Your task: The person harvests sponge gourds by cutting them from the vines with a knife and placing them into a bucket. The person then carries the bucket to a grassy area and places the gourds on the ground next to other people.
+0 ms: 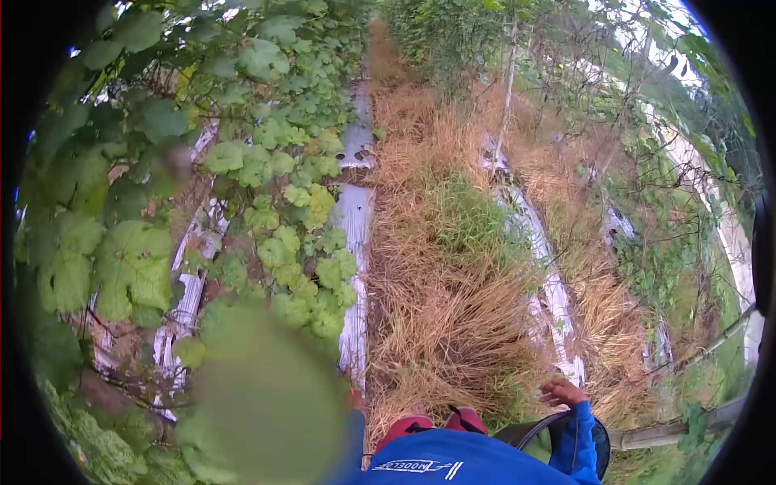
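Observation:
My right hand hangs at the lower right, just above the dark rim of a round container with something green inside. Its fingers are loosely bent and a little apart, and nothing shows between them. Low in the view, beside the pale plastic strip, a small part of my left hand shows at the end of the blue sleeve. Its fingers are too hidden to make out. A large blurred green leaf is close to the camera, left of that hand.
Leafy vines fill the left side. Dry straw covers the path, with green grass in it. A plastic strip runs along the left of the path. A thin pole and a wooden bar stand at the right.

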{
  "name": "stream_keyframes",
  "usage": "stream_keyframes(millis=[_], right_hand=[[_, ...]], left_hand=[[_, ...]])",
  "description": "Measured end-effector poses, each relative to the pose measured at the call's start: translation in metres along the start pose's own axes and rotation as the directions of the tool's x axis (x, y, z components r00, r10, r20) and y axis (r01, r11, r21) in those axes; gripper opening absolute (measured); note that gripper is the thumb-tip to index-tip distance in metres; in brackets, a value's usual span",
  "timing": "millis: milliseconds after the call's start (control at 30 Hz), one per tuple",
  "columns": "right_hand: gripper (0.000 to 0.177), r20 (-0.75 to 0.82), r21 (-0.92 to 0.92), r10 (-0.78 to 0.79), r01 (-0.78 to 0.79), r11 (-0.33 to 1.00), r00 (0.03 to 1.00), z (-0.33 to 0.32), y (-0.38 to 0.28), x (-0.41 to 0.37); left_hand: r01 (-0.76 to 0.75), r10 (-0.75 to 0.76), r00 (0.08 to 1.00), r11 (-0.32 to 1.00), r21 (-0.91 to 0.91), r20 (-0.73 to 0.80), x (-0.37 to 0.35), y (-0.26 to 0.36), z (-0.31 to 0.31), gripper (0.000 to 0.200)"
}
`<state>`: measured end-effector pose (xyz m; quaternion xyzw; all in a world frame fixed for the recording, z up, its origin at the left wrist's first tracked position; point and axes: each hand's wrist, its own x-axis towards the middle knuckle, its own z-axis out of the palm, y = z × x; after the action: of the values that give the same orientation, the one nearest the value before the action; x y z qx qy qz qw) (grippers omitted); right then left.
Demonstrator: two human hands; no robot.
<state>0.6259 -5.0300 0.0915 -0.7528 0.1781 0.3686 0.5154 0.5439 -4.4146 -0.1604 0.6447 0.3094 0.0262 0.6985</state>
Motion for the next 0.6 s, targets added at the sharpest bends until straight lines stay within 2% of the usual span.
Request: stream_keyframes(millis=[33, 67, 133, 167, 233, 267, 300, 333, 400, 433, 467, 533, 567, 600], right_hand=[[0.044, 0.002, -0.048, -0.043, 0.043, 0.998, 0.999, -0.011, -0.017, 0.020], [0.044, -0.006, -0.093, -0.081, 0.080, 0.992, 0.997, -0.024, -0.037, 0.033], [0.045, -0.042, -0.120, -0.074, 0.068, 0.990, 0.996, -0.038, -0.084, 0.058], [0.045, -0.013, -0.134, -0.086, 0.084, 0.987, 0.996, -0.047, -0.104, 0.077], [0.045, 0.002, -0.136, -0.100, 0.100, 0.986, 0.995, -0.066, -0.123, 0.130], [0.048, 0.065, -0.116, -0.113, 0.120, 0.986, 0.991, -0.078, -0.127, 0.163], [0.050, 0.134, -0.104, -0.129, 0.143, 0.984, 0.983, -0.091, -0.137, 0.191], [0.050, 0.135, -0.117, -0.134, 0.150, 0.982, 0.982, -0.102, -0.153, 0.217], [0.049, 0.267, -0.168, -0.193, 0.242, 0.955, 0.944, -0.119, -0.186, 0.273], [0.053, 0.213, -0.014, -0.144, 0.150, 0.989, 0.966, -0.130, -0.200, 0.292], [0.052, 0.223, -0.007, -0.105, 0.109, 0.994, 0.969, -0.146, -0.215, 0.314], [0.048, 0.035, -0.287, -0.031, 0.040, 0.957, 0.999, -0.170, -0.256, 0.348], [0.048, 0.058, -0.425, -0.044, 0.065, 0.903, 0.997, -0.187, -0.263, 0.378], [0.048, 0.062, -0.417, -0.049, 0.070, 0.906, 0.997, -0.196, -0.281, 0.393]], left_hand=[[-0.039, 0.044, 0.998, 0.994, -0.102, 0.039, 0.023, 0.032, 0.019, 0.027], [-0.046, 0.053, 0.996, 0.995, -0.093, 0.076, 0.051, 0.055, 0.031, 0.027], [-0.181, 0.191, 0.977, 0.978, -0.101, 0.096, 0.113, 0.092, 0.059, 0.027], [-0.181, 0.193, 0.971, 0.979, -0.095, 0.137, 0.133, 0.113, 0.078, 0.027], [-0.088, 0.092, 0.996, 0.987, -0.138, 0.019, 0.152, 0.187, 0.116, 0.029], [-0.087, 0.093, 0.995, 0.987, -0.136, 0.033, 0.175, 0.193, 0.130, 0.029], [-0.056, 0.055, 0.998, 0.989, -0.139, -0.009, 0.199, 0.199, 0.141, 0.031], [-0.029, 0.020, 0.998, 0.988, -0.151, -0.061, 0.228, 0.196, 0.151, 0.033], [-0.007, -0.016, 0.991, 0.986, -0.169, -0.132, 0.260, 0.183, 0.173, 0.034], [-0.016, -0.010, 0.989, 0.985, -0.171, -0.149, 0.264, 0.182, 0.178, 0.032], [-0.042, 0.012, 0.987, 0.981, -0.188, -0.160, 0.278, 0.186, 0.194, 0.031], [0.143, -0.169, 0.957, 0.982, -0.124, -0.237, 0.305, 0.171, 0.210, 0.025], [0.181, -0.238, 0.949, 0.947, -0.264, -0.206, 0.316, 0.143, 0.207, 0.022], [0.209, -0.291, 0.943, 0.894, -0.396, -0.159, 0.341, 0.134, 0.215, 0.020]])
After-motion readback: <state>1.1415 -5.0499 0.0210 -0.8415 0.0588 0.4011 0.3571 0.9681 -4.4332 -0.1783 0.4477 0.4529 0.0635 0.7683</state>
